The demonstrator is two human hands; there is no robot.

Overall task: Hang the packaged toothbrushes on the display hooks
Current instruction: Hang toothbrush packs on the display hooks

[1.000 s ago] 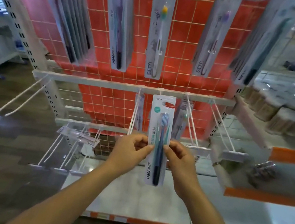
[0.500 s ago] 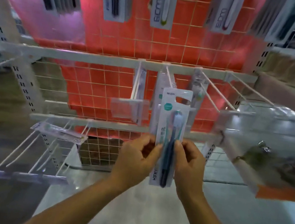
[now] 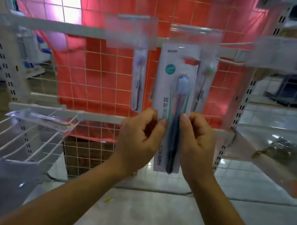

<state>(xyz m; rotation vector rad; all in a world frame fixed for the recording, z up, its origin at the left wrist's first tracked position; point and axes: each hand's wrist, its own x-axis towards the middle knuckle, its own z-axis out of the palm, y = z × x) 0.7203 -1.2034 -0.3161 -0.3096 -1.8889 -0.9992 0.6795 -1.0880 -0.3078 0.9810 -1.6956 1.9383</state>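
Now the pack (image 3: 167, 88) (left hand (image 3: 139, 138), right hand (image 3: 197, 144) pinching) has neared its hook (image 3: 195, 28).

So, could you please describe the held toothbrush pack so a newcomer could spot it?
Find the red grid wall, then the white rail across it. Below its middle, the left hand and right hand pinch a toothbrush pack; unlike the hanging packs beside it, it shows a teal sticker.

Shop: display hooks (image 3: 233, 45), hanging toothbrush packs (image 3: 139, 79)

Glossy clear plastic over white card on the toothbrush pack (image 3: 175, 89) — white-painted wire grid (image 3: 100, 69), shiny tiled floor (image 3: 146, 214).
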